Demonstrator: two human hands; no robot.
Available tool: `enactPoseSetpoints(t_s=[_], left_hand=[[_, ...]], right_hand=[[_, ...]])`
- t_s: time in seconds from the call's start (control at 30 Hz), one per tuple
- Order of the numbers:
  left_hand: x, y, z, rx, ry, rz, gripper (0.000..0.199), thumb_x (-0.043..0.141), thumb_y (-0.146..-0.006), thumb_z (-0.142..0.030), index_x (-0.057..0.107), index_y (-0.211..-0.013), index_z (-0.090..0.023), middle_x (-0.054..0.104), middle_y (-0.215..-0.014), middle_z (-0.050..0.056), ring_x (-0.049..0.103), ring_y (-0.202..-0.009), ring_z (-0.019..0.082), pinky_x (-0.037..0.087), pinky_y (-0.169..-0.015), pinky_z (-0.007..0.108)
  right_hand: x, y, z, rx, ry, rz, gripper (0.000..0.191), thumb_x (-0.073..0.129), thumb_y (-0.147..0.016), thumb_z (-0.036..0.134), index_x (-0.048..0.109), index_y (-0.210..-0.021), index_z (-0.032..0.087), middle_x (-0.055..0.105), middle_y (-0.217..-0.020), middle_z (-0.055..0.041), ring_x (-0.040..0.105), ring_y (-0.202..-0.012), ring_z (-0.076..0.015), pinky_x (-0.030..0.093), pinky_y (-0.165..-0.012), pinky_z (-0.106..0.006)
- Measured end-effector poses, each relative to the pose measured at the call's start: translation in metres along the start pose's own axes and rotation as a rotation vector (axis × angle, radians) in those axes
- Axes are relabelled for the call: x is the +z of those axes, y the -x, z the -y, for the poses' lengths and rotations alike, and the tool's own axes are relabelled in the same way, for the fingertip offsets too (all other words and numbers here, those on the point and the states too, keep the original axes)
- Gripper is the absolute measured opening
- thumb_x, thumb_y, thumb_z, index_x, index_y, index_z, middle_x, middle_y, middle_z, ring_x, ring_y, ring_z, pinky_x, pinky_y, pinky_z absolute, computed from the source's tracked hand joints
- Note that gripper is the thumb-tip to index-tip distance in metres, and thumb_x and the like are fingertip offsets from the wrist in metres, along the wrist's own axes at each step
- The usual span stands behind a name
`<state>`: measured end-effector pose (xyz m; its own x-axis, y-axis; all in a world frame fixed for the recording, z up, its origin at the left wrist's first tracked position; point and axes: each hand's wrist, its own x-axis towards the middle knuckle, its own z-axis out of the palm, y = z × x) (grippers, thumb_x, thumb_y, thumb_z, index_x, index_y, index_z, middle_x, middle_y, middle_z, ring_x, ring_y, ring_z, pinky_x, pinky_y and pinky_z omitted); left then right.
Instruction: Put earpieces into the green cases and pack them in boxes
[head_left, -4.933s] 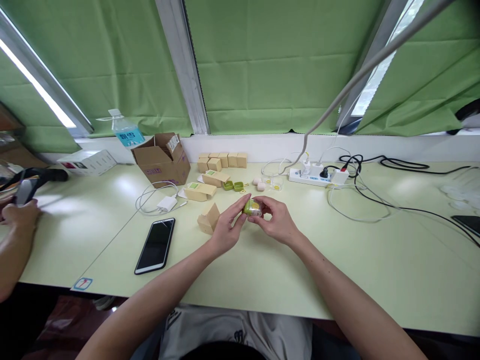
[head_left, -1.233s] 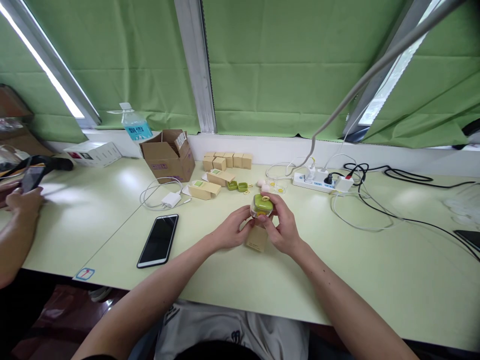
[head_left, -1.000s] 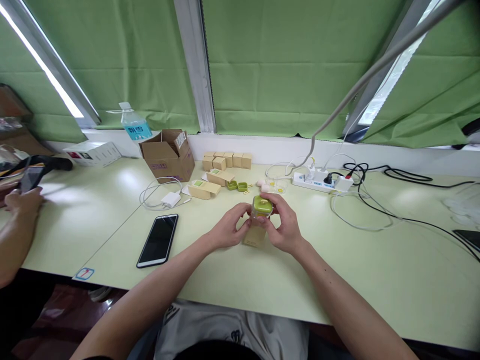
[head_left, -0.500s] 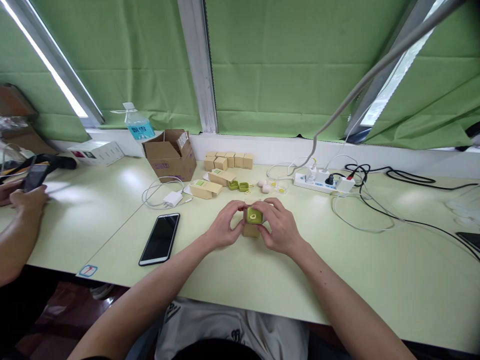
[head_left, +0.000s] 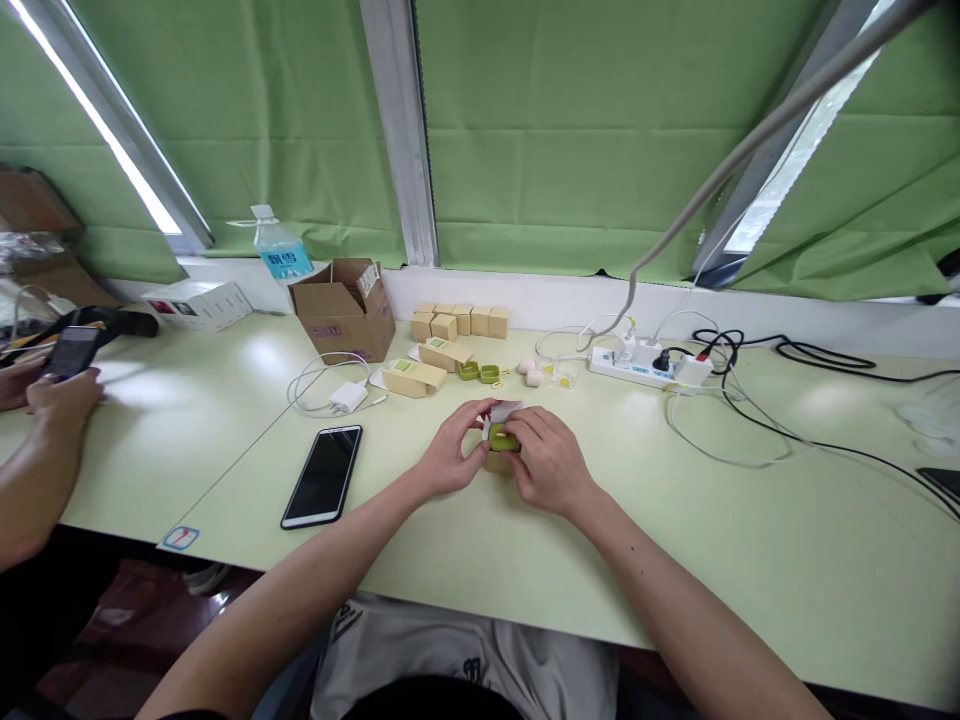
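A small tan cardboard box [head_left: 498,462] stands in front of me, its pale flap [head_left: 505,410] raised at the back. My left hand [head_left: 451,452] is closed on the box's left side. In its mouth sits a small rounded green case [head_left: 502,441] with a pale loop on top; how deep it lies cannot be seen. My right hand [head_left: 553,455] has its fingers closed on the case from the right, hiding part of it. Just beyond are an open green case [head_left: 489,374], pale pink rounded pieces [head_left: 533,378] and clear plastic with yellow bits [head_left: 564,376].
Two opened tan boxes [head_left: 411,378] lie behind my left hand, with several closed small boxes [head_left: 478,321] at the wall. A brown carton [head_left: 341,318], a white charger [head_left: 348,397], a phone [head_left: 321,478] and a power strip [head_left: 630,366] surround them. Far left, another person's hand [head_left: 67,392] holds a phone.
The green case has moved down and tilted into the box's mouth. The pale flap now shows behind it. My right hand has shifted slightly left and down.
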<state>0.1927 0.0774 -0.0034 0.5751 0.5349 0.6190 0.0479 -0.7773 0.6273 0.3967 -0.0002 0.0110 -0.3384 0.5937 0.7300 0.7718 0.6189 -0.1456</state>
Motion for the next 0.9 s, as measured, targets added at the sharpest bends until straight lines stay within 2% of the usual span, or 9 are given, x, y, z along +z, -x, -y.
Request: enactPoseSetpoints(t_s=[0.07,0.17,0.27,0.37,0.5,0.6,0.67,0.77,0.9], left_hand=[[0.000,-0.001,-0.001,-0.019,0.015,0.002,0.062,0.060,-0.093,-0.015,0.052,-0.153,-0.027,0.062,-0.152,0.014,0.062,-0.135,0.029,0.061,-0.104,0.047],[0.000,-0.001,-0.002,-0.038,0.022,0.007,0.059,0.061,-0.095,-0.019,0.053,-0.153,-0.026,0.062,-0.151,0.015,0.062,-0.135,0.030,0.061,-0.105,0.048],[-0.001,0.000,-0.001,-0.048,0.046,0.013,0.055,0.061,-0.098,-0.024,0.053,-0.153,-0.026,0.061,-0.152,0.015,0.062,-0.135,0.030,0.061,-0.105,0.048],[0.000,0.000,0.000,-0.081,0.100,0.003,0.046,0.057,-0.105,-0.031,0.054,-0.150,-0.025,0.062,-0.150,0.016,0.065,-0.127,0.027,0.060,-0.103,0.046],[0.006,-0.002,0.004,-0.144,0.138,-0.079,0.032,0.055,-0.107,-0.038,0.060,-0.135,-0.023,0.068,-0.131,0.013,0.067,-0.114,0.023,0.061,-0.094,0.040],[0.013,-0.003,0.004,-0.193,0.146,-0.146,0.027,0.066,-0.101,-0.036,0.055,-0.123,-0.025,0.065,-0.119,0.007,0.067,-0.108,0.020,0.061,-0.089,0.035],[0.016,-0.004,0.003,-0.217,0.154,-0.169,0.031,0.070,-0.097,-0.033,0.050,-0.121,-0.026,0.062,-0.117,0.005,0.067,-0.108,0.018,0.062,-0.087,0.033],[0.017,-0.004,0.000,-0.219,0.141,-0.166,0.028,0.069,-0.096,-0.030,0.052,-0.118,-0.025,0.063,-0.116,0.005,0.067,-0.107,0.018,0.062,-0.088,0.034],[0.011,-0.006,-0.006,-0.201,0.086,-0.138,0.014,0.066,-0.096,-0.027,0.063,-0.109,-0.022,0.068,-0.111,0.005,0.067,-0.105,0.019,0.062,-0.093,0.038]], right_hand=[[0.002,0.000,0.001,0.011,-0.017,0.029,0.016,0.062,-0.088,0.011,0.061,-0.098,0.023,0.071,-0.096,-0.0110,0.062,-0.093,-0.0313,0.057,-0.076,-0.048],[0.004,0.000,0.002,0.020,-0.039,0.050,0.014,0.059,-0.091,0.010,0.061,-0.094,0.024,0.070,-0.092,-0.0101,0.061,-0.094,-0.0309,0.056,-0.077,-0.047],[0.001,0.000,0.000,0.013,-0.066,0.016,0.013,0.059,-0.093,0.013,0.063,-0.101,0.023,0.071,-0.100,-0.0116,0.062,-0.098,-0.0316,0.057,-0.079,-0.049],[-0.005,0.000,-0.007,0.051,-0.125,-0.114,0.020,0.058,-0.095,0.015,0.064,-0.111,0.024,0.070,-0.112,-0.0131,0.063,-0.106,-0.0323,0.058,-0.087,-0.052],[-0.003,0.000,-0.014,0.244,-0.238,-0.246,0.027,0.058,-0.094,0.014,0.061,-0.118,0.026,0.066,-0.114,-0.0118,0.064,-0.107,-0.0299,0.060,-0.082,-0.048],[0.007,0.002,-0.013,0.416,-0.363,-0.195,0.053,0.069,-0.088,0.019,0.052,-0.137,0.026,0.063,-0.126,-0.0124,0.065,-0.113,-0.0292,0.063,-0.079,-0.044],[0.011,0.003,-0.011,0.460,-0.422,-0.128,0.058,0.070,-0.087,0.021,0.051,-0.141,0.026,0.065,-0.128,-0.0116,0.066,-0.115,-0.0285,0.063,-0.083,-0.044],[0.010,0.003,-0.009,0.437,-0.465,-0.078,0.038,0.069,-0.088,0.020,0.061,-0.125,0.026,0.071,-0.120,-0.0084,0.069,-0.109,-0.0266,0.062,-0.084,-0.044],[0.003,0.001,-0.008,0.351,-0.534,-0.107,0.020,0.069,-0.095,0.026,0.067,-0.114,0.026,0.076,-0.114,-0.0071,0.072,-0.106,-0.0255,0.061,-0.087,-0.043]])
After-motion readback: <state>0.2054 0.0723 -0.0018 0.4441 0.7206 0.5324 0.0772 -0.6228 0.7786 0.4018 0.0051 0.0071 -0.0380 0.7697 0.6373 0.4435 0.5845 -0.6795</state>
